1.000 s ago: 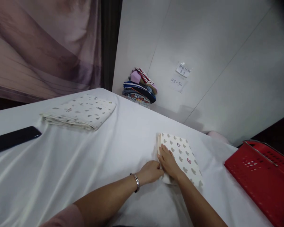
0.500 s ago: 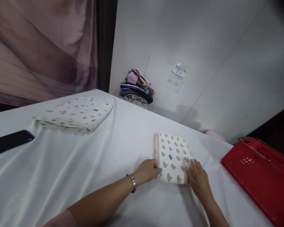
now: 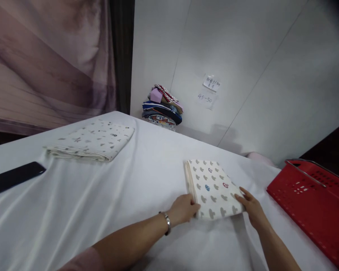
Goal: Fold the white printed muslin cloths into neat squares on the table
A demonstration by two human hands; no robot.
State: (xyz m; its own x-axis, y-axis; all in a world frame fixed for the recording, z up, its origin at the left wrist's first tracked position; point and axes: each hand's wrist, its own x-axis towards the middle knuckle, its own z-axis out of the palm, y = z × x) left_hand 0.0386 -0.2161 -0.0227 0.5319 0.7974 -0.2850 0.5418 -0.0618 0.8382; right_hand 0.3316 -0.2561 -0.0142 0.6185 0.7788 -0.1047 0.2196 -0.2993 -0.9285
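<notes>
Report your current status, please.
Left hand pinching near-left corner, right hand holding near-right corner. Patterned cloth folded. Red basket to the right, apart.

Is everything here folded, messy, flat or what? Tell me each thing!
Mouse-print cloth: folded, held by left hand and right hand
Other cloth: folded, lying down
Phone: flat, partly out of view
Pile of fabrics: stacked
Tablecloth: wrinkled
Basket: inside hidden

The folded cloth [image 3: 216,192] at near right is cream with rows of grey motifs, a blue and a red one among them. The patterned cloth [image 3: 94,141] at far left is white, scattered with grey shapes. The tablecloth [image 3: 149,169] is white, the right-hand basket [image 3: 307,205] red.
</notes>
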